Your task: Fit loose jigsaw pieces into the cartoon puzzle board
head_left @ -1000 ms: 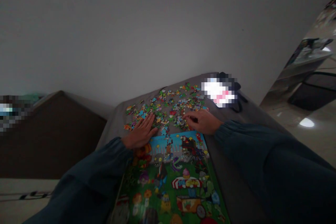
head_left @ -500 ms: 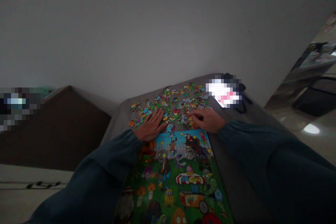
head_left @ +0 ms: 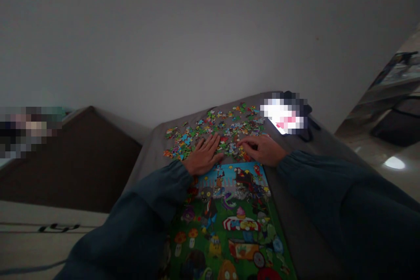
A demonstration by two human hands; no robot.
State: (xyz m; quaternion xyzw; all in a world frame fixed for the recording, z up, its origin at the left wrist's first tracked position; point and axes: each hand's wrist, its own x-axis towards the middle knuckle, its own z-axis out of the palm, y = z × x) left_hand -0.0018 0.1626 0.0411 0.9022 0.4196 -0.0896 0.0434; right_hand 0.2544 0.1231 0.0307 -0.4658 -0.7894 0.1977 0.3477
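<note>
Many small, brightly coloured jigsaw pieces [head_left: 187,138] lie scattered on a grey cloth surface. My left hand [head_left: 204,155] rests flat over the near pieces, fingers spread and pointing away from me, just above the top edge of a cartoon picture board [head_left: 219,227]. To its right, my right hand [head_left: 260,148] hovers at or touches the pieces. Its fingers are curled, with thumb and index fingertip close together; whether a piece sits between them is too small to see. The board shows plant and zombie figures on green, with a blue strip at its top.
A lit, blurred-out screen [head_left: 284,116] stands at the far right of the cloth, dark straps beside it. A grey wall [head_left: 203,43] closes off the back. On the left is a brown panel [head_left: 82,157]; to the right, a dark chair [head_left: 397,122] on shiny floor.
My left hand has slid to the right, now covering the small joined pieces at the board's top edge. My right hand stays nearly where it was. The view has shifted slightly.
</note>
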